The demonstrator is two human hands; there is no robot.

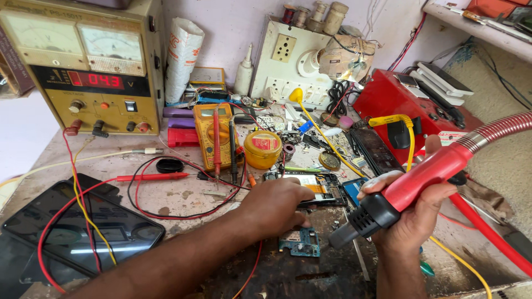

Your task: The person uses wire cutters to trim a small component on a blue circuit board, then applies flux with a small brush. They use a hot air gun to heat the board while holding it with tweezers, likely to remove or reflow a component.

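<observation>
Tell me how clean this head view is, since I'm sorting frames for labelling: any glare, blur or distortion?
Head view: even daylight, soft shadows. Glare streaks the dark tablet at lower left. Wide-lens bending curves the power supply and shelf edges. The right hand with the red hot-air gun and the left hand above the small circuit board look sharp.

bright even daylight | soft shadows | glare on dark tablet screen (83, 232) | edges bowed | sharp

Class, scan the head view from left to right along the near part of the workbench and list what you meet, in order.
Dark tablet → left hand → small green circuit board → right hand holding the red hot-air gun → red ribbed hose.
</observation>
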